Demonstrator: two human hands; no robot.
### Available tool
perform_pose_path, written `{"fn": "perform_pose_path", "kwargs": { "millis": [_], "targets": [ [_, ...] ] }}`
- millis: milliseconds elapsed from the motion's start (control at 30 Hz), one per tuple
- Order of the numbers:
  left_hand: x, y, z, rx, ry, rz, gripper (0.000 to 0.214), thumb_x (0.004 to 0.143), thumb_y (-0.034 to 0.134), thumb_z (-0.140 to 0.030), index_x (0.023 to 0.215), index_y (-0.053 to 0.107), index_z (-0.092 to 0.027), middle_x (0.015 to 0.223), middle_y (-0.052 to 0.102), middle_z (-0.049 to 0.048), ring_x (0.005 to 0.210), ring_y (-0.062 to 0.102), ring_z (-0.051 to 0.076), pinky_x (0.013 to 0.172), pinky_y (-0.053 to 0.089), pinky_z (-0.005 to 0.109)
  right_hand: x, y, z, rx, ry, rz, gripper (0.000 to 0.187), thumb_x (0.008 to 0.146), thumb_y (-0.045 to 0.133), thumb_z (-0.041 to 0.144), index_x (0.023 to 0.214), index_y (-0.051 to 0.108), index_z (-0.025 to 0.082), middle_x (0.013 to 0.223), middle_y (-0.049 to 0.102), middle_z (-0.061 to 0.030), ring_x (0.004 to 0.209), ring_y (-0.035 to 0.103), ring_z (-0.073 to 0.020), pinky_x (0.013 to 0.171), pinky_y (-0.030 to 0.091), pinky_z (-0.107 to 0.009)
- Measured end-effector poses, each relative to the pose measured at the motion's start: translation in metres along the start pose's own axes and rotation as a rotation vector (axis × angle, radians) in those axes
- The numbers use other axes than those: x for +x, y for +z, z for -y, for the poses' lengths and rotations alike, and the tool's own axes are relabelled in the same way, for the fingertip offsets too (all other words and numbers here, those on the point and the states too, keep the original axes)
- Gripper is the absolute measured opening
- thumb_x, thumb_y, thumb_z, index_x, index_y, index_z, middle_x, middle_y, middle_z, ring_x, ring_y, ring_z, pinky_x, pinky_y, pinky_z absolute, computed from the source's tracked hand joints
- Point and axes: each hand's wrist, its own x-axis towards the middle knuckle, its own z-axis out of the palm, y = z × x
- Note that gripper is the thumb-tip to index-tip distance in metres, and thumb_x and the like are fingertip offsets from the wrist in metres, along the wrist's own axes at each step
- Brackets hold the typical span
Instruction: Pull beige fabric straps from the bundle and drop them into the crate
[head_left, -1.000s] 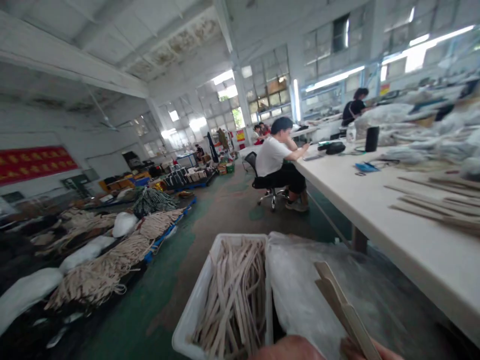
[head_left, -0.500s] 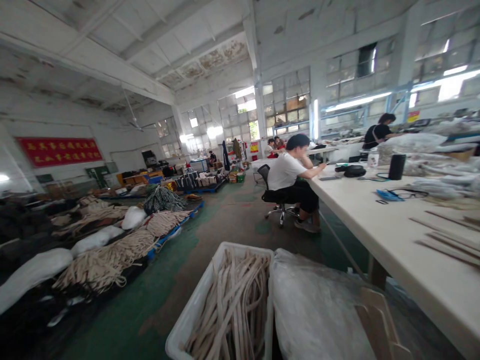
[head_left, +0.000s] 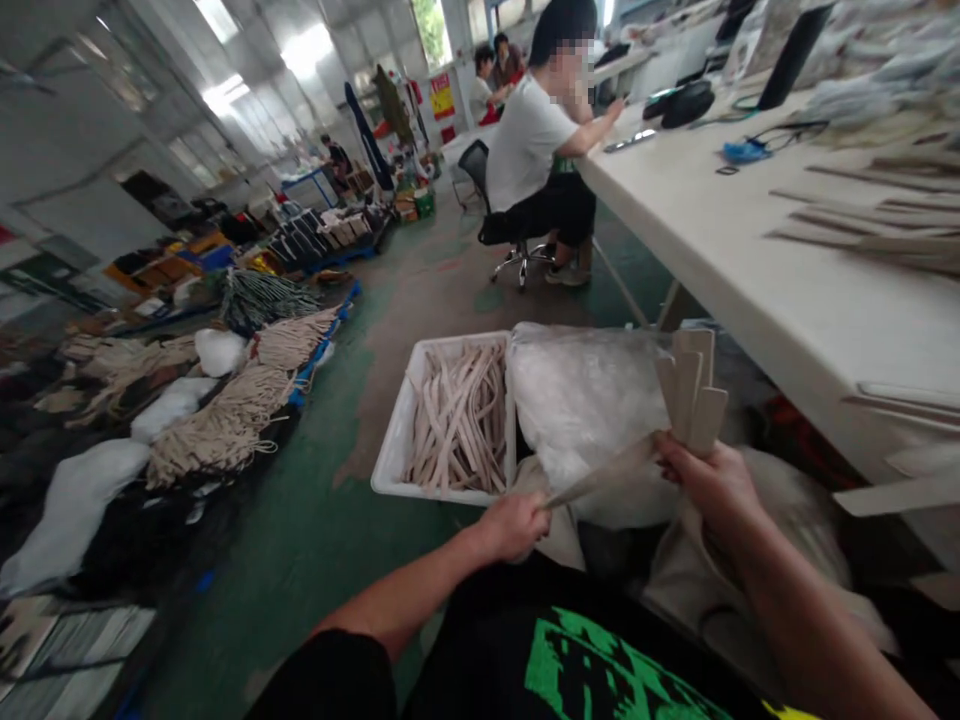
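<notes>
Low in the head view, my left hand (head_left: 514, 525) is closed around one end of a beige fabric strap (head_left: 604, 472). The strap runs taut and slightly blurred up to my right hand (head_left: 709, 480), which is also closed. Several flat, stiff-looking beige strap ends (head_left: 688, 375) stick up out of my right fist. Just beyond my left hand stands a white plastic bin (head_left: 390, 478) with many loose beige straps (head_left: 461, 415) in it. A clear plastic bag (head_left: 585, 385) lies beside the bin, behind the strap.
A long white table (head_left: 720, 230) runs along the right, with more flat strips (head_left: 885, 215) on it. A person in a white shirt (head_left: 529, 140) sits at its far end. Piles of straps (head_left: 225, 420) and white bags lie on the floor at left.
The view has tilted down, and both my hands have come into sight with a strap stretched between them. The strap ends beside the plastic bag now show in my right fist.
</notes>
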Motion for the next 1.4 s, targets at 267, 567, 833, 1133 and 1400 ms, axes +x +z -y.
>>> {"fn": "perform_pose_path", "kwargs": {
  "millis": [267, 567, 833, 1133, 1400],
  "targets": [
    [-0.004, -0.033, 0.028, -0.369, -0.214, 0.290, 0.063, 0.058, 0.091, -0.061, 0.088, 0.058, -0.016, 0.080, 0.070, 0.0051, 0.064, 0.065, 0.014, 0.064, 0.051, 0.027, 0.002, -0.004, 0.002, -0.040, 0.041, 0.018, 0.040, 0.054, 0.082, 0.054, 0.072, 0.067, 0.021, 0.056, 0.065, -0.0022, 0.047, 0.054, -0.0151, 0.043, 0.048, -0.028],
    [-0.039, -0.102, -0.016, -0.756, 0.203, 0.074, 0.041, 0.071, 0.088, -0.044, 0.091, 0.064, -0.016, 0.074, 0.063, -0.0014, 0.056, 0.060, 0.010, 0.060, 0.056, 0.027, -0.003, 0.010, 0.006, -0.140, 0.064, 0.196, 0.045, 0.049, 0.079, 0.057, 0.073, 0.077, 0.020, 0.084, 0.079, -0.0106, 0.051, 0.054, -0.0163, 0.044, 0.046, -0.030],
    [-0.053, -0.174, -0.102, -0.462, 0.553, -0.308, 0.037, 0.085, 0.071, -0.026, 0.120, 0.063, -0.032, 0.092, 0.072, -0.0016, 0.054, 0.058, 0.009, 0.048, 0.047, 0.020, -0.004, 0.004, 0.011, -0.175, 0.020, 0.198, 0.058, 0.056, 0.074, 0.076, 0.068, 0.075, 0.019, 0.072, 0.073, -0.0102, 0.047, 0.048, -0.0151, 0.046, 0.045, -0.033],
    [0.065, -0.185, -0.130, 0.635, 0.257, -0.745, 0.058, 0.083, 0.074, -0.028, 0.138, 0.059, -0.019, 0.141, 0.062, 0.0155, 0.134, 0.056, 0.030, 0.110, 0.046, 0.043, -0.002, 0.000, 0.005, -0.078, -0.014, 0.239, 0.065, 0.068, 0.070, 0.082, 0.081, 0.071, 0.019, 0.071, 0.073, -0.0078, 0.048, 0.050, -0.0140, 0.049, 0.050, -0.031],
    [0.101, -0.007, -0.063, 0.041, 0.391, 0.000, 0.040, 0.077, 0.079, -0.050, 0.095, 0.076, -0.015, 0.093, 0.076, 0.0072, 0.086, 0.068, 0.018, 0.087, 0.053, 0.033, 0.003, 0.007, -0.015, -0.047, 0.002, 0.370, 0.061, 0.066, 0.074, 0.079, 0.079, 0.071, 0.019, 0.078, 0.075, -0.0060, 0.041, 0.045, -0.0082, 0.045, 0.052, -0.029]
  ]
}}
